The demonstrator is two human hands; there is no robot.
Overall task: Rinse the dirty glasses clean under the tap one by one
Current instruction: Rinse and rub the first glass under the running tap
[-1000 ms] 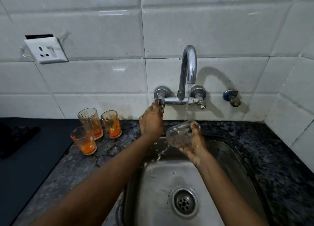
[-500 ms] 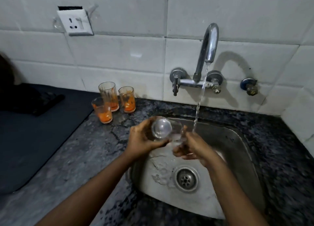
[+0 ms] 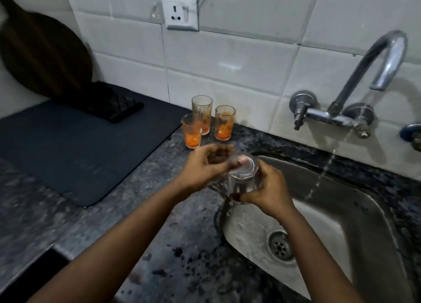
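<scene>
A clear glass [image 3: 242, 176] is held upside down over the left rim of the steel sink [image 3: 355, 216], base up. My right hand [image 3: 267, 190] grips its lower part near the mouth. My left hand [image 3: 205, 164] has curled fingers touching the glass's base from the left; it is blurred. Three glasses smeared with orange residue [image 3: 208, 121] stand on the counter by the wall. The tap [image 3: 373, 74] runs, and its stream [image 3: 323, 172] falls into the sink to the right of the glass.
A dark mat [image 3: 75, 147] covers the counter at left, with a black object [image 3: 114, 106] and a round dark board [image 3: 41, 54] at its back. A wall socket [image 3: 181, 12] sits above the dirty glasses. The granite counter [image 3: 177, 245] is wet near the sink.
The glass has moved left, out of the running water, to the sink's left edge, and now stands base up. My view has swung left. My left hand left the tap handle and joined the glass.
</scene>
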